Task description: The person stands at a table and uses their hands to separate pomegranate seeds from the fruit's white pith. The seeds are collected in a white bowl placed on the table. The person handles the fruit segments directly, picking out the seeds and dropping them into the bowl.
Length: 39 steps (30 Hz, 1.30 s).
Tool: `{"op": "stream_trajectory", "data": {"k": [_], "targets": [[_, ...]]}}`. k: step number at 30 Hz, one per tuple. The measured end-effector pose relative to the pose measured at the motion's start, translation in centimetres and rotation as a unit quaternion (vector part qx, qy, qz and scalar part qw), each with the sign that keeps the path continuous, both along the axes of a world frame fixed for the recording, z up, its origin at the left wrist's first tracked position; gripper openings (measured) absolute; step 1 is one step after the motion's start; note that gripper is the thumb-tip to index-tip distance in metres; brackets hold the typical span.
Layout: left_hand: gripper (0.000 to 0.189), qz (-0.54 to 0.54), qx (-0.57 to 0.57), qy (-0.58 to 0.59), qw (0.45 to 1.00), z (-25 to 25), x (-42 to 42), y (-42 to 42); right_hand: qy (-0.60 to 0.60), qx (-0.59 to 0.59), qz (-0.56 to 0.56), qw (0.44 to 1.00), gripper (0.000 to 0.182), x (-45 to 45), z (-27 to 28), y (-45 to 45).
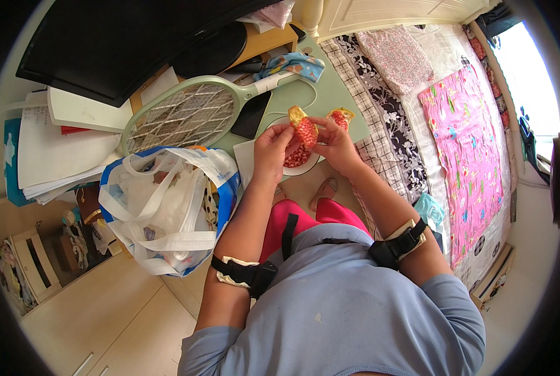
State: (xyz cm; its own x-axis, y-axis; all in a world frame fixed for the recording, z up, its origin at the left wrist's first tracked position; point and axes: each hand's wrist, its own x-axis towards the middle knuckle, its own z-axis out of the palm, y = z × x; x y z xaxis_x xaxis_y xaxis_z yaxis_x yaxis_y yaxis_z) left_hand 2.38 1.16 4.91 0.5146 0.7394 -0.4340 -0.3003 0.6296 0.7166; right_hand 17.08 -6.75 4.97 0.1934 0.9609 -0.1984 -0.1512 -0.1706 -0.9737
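Both hands hold one pomegranate piece, its red seeds showing below a strip of yellow rind. My left hand grips its left side, and my right hand has its right side between thumb and fingers. Beneath them is a white bowl with loose pomegranate seeds in it, partly hidden by my hands. Just behind my right hand, another pomegranate piece with seeds and yellow rind lies on the green table.
An electric fly swatter and a black phone lie left of the bowl. A stuffed plastic bag stands beside my left forearm. Behind are a monitor and a blue patterned cloth. A bed with a pink cloth is at the right.
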Motion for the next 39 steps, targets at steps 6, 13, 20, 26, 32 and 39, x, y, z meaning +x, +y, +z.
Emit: {"op": "stream_trajectory", "data": {"k": [6,13,20,26,32,39], "targets": [[0.015,0.001,0.024,0.016,1.0,0.2,0.1,-0.2,0.062,-0.009,-0.014,0.998,0.058,-0.5,0.8,0.1],[0.015,0.026,-0.036,-0.028,0.999,0.0,0.1,-0.3,0.097,-0.017,-0.025,0.995,0.06,-0.2,0.3,-0.1],[0.015,0.017,0.095,0.088,0.991,-1.1,-0.1,-0.5,0.097,-0.016,-0.037,0.994,0.061,0.2,-0.1,0.0],[0.021,0.008,0.122,0.073,0.99,0.7,0.4,-0.8,0.112,-0.025,-0.041,0.992,0.062,0.1,0.2,0.0],[0.023,0.008,0.062,0.058,0.996,0.5,0.6,-0.8,0.119,-0.024,-0.019,0.992,0.062,-0.1,0.7,-0.1],[0.016,0.007,0.04,0.02,0.999,0.8,0.5,-0.9,0.148,-0.026,-0.021,0.988,0.062,-0.4,1.1,-0.3]]}}
